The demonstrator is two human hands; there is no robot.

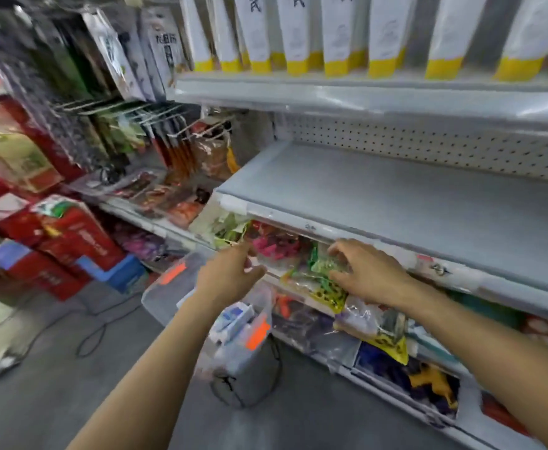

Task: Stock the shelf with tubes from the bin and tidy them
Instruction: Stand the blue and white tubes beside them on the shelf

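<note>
Two hands empty | your left hand (230, 274) hung loosely curled, centre; right hand (365, 276) lay spread on green packets (326, 266) | tubes (233, 319) sat in bin (165, 298), lower centre | risk: withdrawing, you could drag packets off.

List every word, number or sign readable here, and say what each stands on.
"氏": black character on the white tubes with yellow caps; their smaller print is too small to read.
White hanging packet: dark characters, too blurred to read.
Red cardboard boxes: pale print, blurred.
Grey shelf edge: handwritten marks, illegible.
Clear plastic bin with orange stickers: no legible text.
</note>
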